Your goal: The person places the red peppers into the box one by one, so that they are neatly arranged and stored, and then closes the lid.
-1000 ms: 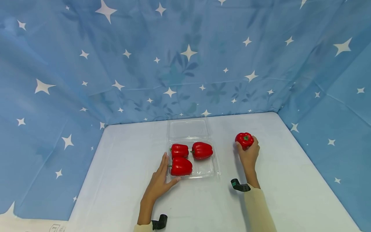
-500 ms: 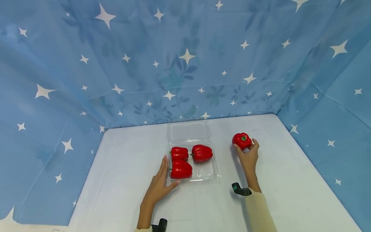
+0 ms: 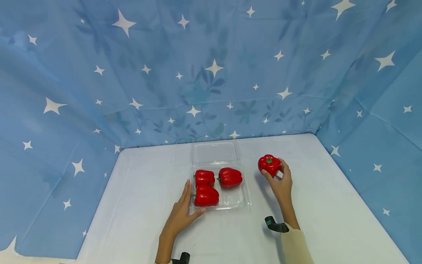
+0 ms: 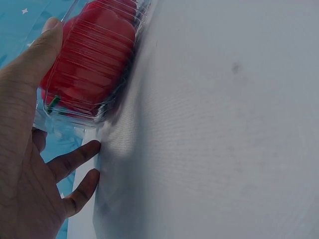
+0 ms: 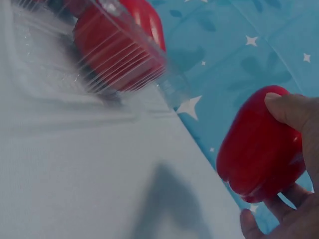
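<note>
My right hand [image 3: 281, 185] holds a red bell pepper [image 3: 269, 165] between thumb and fingers, to the right of a clear plastic clamshell box [image 3: 232, 201]. In the right wrist view that bell pepper [image 5: 259, 144] is raised off the white surface, the thumb over its side. Inside the box lie three more red bell peppers: one at the back left [image 3: 204, 178], one at the back right [image 3: 230, 178] and one at the front left [image 3: 206, 195]. My left hand [image 3: 179, 216] rests at the box's left front corner, fingers straight along its side, thumb at the front edge.
The box's hinged lid [image 3: 214, 153] lies folded back behind it. A white table [image 3: 145, 183] carries everything. Blue star-patterned cloth [image 3: 211, 91] hangs behind the table and along both sides.
My right hand has moved left toward the box with the bell pepper, its stem end still facing up. The left hand stays at the box. The head view has tilted up slightly.
</note>
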`<state>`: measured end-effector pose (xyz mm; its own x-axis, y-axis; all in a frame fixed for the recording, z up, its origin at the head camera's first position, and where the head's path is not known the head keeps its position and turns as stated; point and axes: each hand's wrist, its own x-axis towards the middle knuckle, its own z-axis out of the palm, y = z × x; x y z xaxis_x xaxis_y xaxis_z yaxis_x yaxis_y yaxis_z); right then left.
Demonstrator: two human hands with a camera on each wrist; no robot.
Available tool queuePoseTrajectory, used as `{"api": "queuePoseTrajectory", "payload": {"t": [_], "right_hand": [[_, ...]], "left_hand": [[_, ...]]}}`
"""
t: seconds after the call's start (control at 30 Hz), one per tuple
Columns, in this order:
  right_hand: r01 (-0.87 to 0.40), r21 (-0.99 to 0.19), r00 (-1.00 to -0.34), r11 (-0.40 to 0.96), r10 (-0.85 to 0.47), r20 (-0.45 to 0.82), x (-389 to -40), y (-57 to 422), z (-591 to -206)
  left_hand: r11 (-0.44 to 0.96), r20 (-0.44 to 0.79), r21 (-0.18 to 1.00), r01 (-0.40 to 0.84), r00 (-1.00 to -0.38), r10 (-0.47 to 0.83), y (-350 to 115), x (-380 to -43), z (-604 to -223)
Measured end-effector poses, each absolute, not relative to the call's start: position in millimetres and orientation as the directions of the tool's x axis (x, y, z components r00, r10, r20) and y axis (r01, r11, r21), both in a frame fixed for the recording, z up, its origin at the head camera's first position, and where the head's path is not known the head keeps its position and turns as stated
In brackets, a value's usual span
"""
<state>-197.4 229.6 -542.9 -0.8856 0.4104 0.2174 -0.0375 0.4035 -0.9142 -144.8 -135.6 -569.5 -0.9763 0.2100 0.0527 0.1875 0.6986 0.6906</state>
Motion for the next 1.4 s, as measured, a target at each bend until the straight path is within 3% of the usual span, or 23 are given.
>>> {"api": "queuePoseTrajectory", "payload": {"t": [0.63, 0.97, 1.4], "right_hand": [[-0.242, -0.844, -0.945, 0.478, 0.084, 0.318, -165.2, 200.8, -511.5], [-0.379, -0.74, -0.919, 0.555, -0.132, 0.372, -159.4, 173.1, -514.5], [-0.355, -0.629, -0.932, 0.691, -0.212, 0.293, -152.8, 154.2, -521.4]], "left_hand": [[0.702, 0.071, 0.682, 0.203, -0.974, 0.213, -135.4, -142.9, -570.1], [0.705, 0.061, 0.682, 0.194, -0.976, 0.21, -135.7, -144.7, -567.2], [0.707, 0.038, 0.683, 0.182, -0.976, 0.215, -135.6, -145.4, -566.4]]}}
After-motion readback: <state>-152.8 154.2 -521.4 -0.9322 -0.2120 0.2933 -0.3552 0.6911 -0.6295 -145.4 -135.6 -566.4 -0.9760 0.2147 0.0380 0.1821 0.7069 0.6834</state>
